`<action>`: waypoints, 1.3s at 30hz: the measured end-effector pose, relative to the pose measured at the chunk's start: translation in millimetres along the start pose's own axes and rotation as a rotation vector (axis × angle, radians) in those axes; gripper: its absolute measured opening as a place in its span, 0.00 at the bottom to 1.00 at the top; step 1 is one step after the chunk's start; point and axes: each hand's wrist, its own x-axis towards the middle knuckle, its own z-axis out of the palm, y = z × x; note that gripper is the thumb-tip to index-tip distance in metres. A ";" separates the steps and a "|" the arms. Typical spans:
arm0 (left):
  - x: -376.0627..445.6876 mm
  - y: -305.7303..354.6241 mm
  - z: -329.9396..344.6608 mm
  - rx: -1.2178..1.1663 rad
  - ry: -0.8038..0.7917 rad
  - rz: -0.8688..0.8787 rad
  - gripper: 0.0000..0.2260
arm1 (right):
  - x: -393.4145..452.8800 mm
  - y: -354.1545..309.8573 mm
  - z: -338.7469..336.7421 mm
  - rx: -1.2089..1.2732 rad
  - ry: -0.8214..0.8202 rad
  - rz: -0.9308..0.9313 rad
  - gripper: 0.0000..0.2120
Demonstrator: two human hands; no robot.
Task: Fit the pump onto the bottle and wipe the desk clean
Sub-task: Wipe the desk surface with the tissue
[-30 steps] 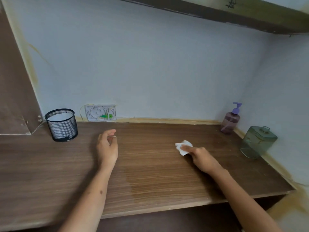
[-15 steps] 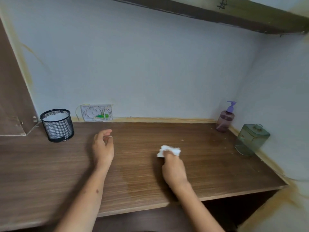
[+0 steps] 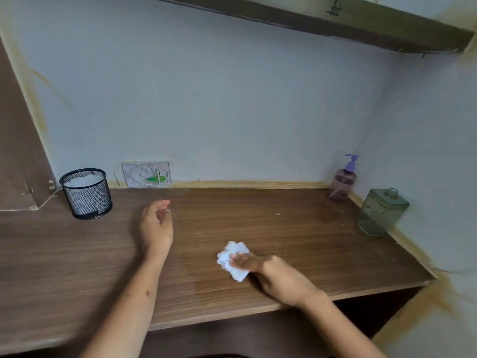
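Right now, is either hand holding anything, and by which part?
The right hand presses a crumpled white tissue flat on the desk, fingers over its near edge. The left hand holds nothing.

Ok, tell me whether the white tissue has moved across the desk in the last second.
Yes. The white tissue under the right hand has slid left and toward the desk's front edge, farther from the pump bottle in the back corner.

The desk is brown with a streaked wood grain, and the tissue on it is white. At upper right stands a purple bottle (lilac pump) beside a translucent green container; left, a black mesh cup.
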 end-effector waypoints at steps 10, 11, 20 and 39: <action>-0.3 -3.7 -0.1 -0.001 -0.006 0.017 0.11 | -91.1 58.7 -49.3 -0.213 0.323 0.901 0.27; -0.8 -3.3 -0.5 0.004 -0.007 0.017 0.11 | -89.3 52.3 -42.4 -0.226 0.355 0.922 0.27; -2.5 -2.3 -1.7 0.003 0.007 0.010 0.11 | -21.7 -28.6 15.7 -0.232 0.385 0.714 0.25; -2.0 -3.9 -2.2 0.004 -0.002 0.016 0.12 | -0.6 -43.6 27.9 -0.119 0.109 0.228 0.34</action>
